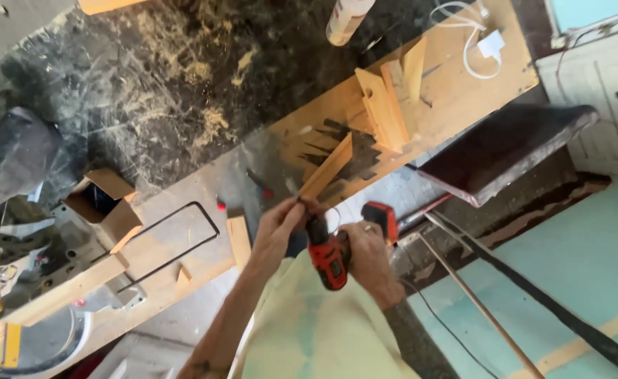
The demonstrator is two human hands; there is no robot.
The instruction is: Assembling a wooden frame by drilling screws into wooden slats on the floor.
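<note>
Left hand (279,223): closed on the lower end of a wooden strip (326,168), pinched at the fingertips.
Wooden strip: held tilted, rising up and right from the grip, above the workbench (456,105).
Right hand (369,256): wrapped around the red cordless drill (326,256).
Drill: nose set just beside the strip's gripped end.
Stacked wood pieces (390,98): lying farther along the bench.
</note>
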